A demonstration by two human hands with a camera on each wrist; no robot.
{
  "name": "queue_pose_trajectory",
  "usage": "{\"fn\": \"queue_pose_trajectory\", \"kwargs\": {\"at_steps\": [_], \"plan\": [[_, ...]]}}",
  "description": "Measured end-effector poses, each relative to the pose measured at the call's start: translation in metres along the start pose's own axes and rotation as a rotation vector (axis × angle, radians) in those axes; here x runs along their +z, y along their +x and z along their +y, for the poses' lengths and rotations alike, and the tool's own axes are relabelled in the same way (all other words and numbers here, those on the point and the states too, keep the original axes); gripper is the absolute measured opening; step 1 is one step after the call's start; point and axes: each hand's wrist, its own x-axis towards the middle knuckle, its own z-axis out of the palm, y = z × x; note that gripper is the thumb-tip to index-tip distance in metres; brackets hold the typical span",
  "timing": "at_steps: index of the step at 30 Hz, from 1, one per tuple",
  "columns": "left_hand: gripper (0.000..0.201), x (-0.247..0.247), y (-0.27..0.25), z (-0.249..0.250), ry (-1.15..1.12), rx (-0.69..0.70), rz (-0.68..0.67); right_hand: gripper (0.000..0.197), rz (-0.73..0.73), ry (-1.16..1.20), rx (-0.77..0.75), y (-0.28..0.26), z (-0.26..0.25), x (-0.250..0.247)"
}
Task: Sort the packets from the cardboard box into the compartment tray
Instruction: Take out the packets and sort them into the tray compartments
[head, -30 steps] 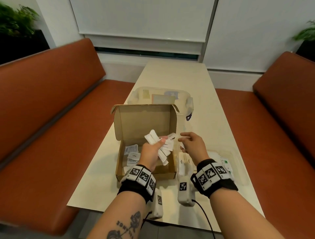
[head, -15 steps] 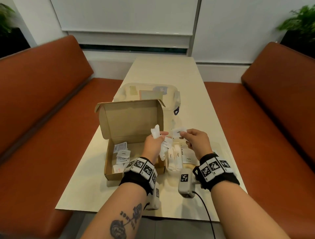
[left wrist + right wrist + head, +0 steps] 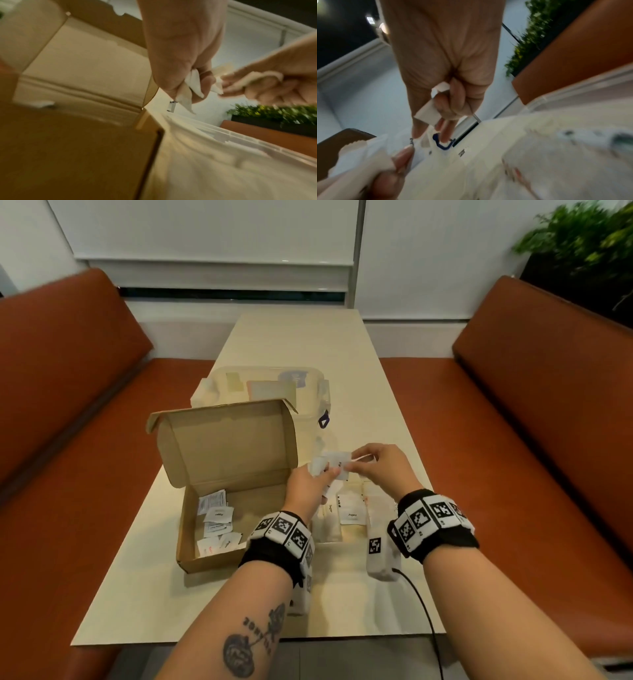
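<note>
A bunch of white packets point(image 3: 320, 465) is gripped in the left hand point(image 3: 305, 487), fingers curled round it, held in the air just past the right edge of the cardboard box point(image 3: 219, 491). The right hand point(image 3: 380, 470) meets it there, thumb and forefinger pinching one small packet point(image 3: 342, 462) at the bunch's edge; the right wrist view shows another folded white piece point(image 3: 428, 115) tucked against its curled fingers. More packets point(image 3: 215, 525) lie loose on the floor of the open box, whose lid stands upright. Beneath the hands sits the clear compartment tray point(image 3: 346, 518), just right of the box, with labelled packets already in its sections, one reading "Pepper".

All rests on a pale, cream table point(image 3: 301, 344). Behind the box stands a lidded clear plastic container point(image 3: 263, 385). Rust-orange bench seats point(image 3: 68, 364) flank the table, white blinds cover the far wall, and a green plant point(image 3: 582, 244) sits at the right corner.
</note>
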Motion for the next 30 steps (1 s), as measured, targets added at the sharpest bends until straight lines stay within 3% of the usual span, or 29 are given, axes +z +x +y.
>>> {"fn": "queue_pose_trajectory", "kwargs": {"at_steps": [6,8,11,14,30], "plan": [[0.007,0.005,-0.004,-0.009,-0.12,-0.02,0.029,0.012,-0.028,0.134,0.141,-0.008,0.013,0.012],[0.01,0.004,-0.004,-0.013,-0.192,-0.054,0.062,0.007,-0.041,-0.019,0.119,-0.006,0.013,0.007],[0.012,0.0,-0.003,-0.02,-0.25,-0.089,0.088,0.009,-0.203,-0.392,0.109,-0.004,0.012,0.001],[0.018,0.002,-0.003,-0.023,-0.26,-0.105,0.077,0.011,-0.304,-0.543,0.126,-0.005,0.014,0.007],[0.018,0.002,0.001,-0.028,-0.245,-0.105,0.083,0.01,-0.166,-0.478,0.08,-0.016,0.046,0.03]]}}
